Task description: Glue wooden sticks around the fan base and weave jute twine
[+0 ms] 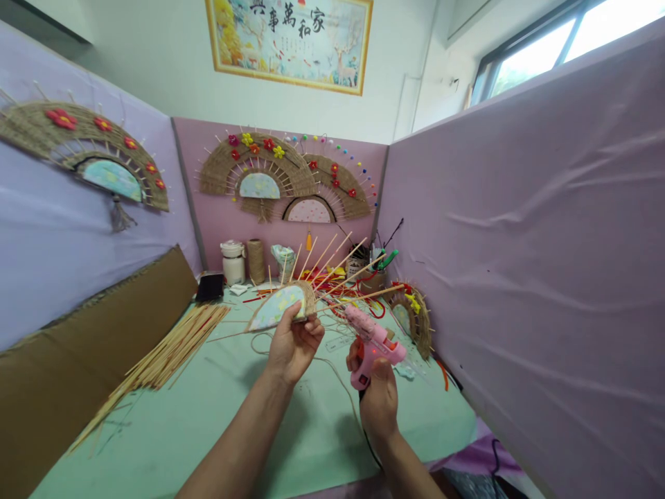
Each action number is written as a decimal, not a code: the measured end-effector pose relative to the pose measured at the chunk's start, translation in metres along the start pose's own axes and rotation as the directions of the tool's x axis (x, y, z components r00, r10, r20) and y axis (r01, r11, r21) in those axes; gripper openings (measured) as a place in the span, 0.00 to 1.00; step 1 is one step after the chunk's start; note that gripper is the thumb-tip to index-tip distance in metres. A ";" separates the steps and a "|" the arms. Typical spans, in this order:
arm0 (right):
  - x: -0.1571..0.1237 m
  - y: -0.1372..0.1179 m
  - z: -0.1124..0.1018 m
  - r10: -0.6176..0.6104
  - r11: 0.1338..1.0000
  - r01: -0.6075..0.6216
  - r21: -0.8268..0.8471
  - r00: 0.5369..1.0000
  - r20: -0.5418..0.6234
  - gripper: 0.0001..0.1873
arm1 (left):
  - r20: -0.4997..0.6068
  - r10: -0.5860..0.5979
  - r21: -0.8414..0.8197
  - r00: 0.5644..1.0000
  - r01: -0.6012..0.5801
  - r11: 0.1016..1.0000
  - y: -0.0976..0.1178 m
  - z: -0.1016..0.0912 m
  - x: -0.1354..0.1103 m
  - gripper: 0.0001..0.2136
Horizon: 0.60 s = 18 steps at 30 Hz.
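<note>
My left hand (295, 341) grips a half-made fan (276, 305) by its lower right edge, thumb on the patterned half-round face. Thin wooden sticks (337, 258) spread out from the fan's rim, and twine is wound along its curved edge. In my right hand (378, 398) is a pink hot glue gun (373, 339), held by its handle with a finger at the orange trigger. Its nozzle points up and left, close to the fan's right side; whether it touches cannot be made out. A loose strand of twine (332, 367) trails over the green tablecloth.
A bundle of thin sticks (171, 346) lies at the left beside a cardboard panel (104, 374). At the back stand a white jar (233, 263), a twine spool (255, 261) and red cords (358, 284). A small finished fan (415, 319) leans against the right partition.
</note>
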State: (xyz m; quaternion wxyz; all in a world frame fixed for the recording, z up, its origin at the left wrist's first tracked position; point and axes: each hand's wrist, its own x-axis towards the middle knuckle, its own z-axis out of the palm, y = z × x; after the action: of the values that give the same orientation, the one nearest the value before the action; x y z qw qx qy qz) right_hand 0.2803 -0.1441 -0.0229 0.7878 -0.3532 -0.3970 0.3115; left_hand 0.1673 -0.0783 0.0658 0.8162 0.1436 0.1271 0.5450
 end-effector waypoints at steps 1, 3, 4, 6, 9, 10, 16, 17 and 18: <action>0.004 -0.002 -0.004 0.019 0.998 -0.020 -0.061 1.000 -0.017 0.29 | 0.016 -0.002 0.019 1.000 0.002 1.000 0.001 -0.002 0.000 0.06; 0.015 -0.007 -0.017 0.040 0.971 -0.049 -0.234 0.998 -0.041 0.30 | 0.031 0.003 0.073 0.999 -0.006 0.997 0.005 -0.008 0.000 0.07; 0.023 -0.011 -0.027 0.035 0.940 -0.047 -0.339 0.999 -0.040 0.29 | 0.030 0.015 0.106 0.999 -0.018 0.994 0.007 -0.012 0.001 0.07; 0.040 -0.017 -0.054 -0.037 0.836 0.044 -0.547 0.999 0.023 0.26 | 0.007 0.060 0.179 0.998 -0.060 0.982 0.014 -0.021 0.005 0.07; 0.061 -0.021 -0.101 -0.084 0.559 0.189 -0.807 0.982 0.171 0.18 | -0.040 0.147 0.282 0.988 -0.130 0.951 0.025 -0.039 0.015 0.09; 0.065 -0.021 -0.116 -0.071 0.472 0.195 -0.860 0.980 0.183 0.15 | -0.046 0.174 0.316 0.984 -0.151 0.937 0.029 -0.045 0.019 0.09; 0.065 -0.010 -0.153 0.180 0.036 0.227 -0.973 0.957 0.230 0.08 | -0.059 0.285 0.417 0.957 -0.236 0.878 0.044 -0.072 0.032 0.11; 0.066 -0.007 -0.152 0.207 -0.027 0.240 -0.970 0.951 0.229 0.10 | -0.061 0.294 0.419 0.954 -0.243 0.875 0.046 -0.075 0.032 0.12; 0.068 -0.004 -0.149 0.221 -0.081 0.247 -0.966 0.949 0.224 0.11 | -0.065 0.299 0.416 0.952 -0.247 0.875 0.047 -0.077 0.033 0.12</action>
State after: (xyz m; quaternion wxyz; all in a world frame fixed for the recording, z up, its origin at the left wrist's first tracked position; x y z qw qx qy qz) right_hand 0.4409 -0.1401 -0.0570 0.1995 -0.7583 -0.6194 -0.0382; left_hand 0.1112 -0.0236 0.0104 0.6738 0.2902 0.2669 0.6249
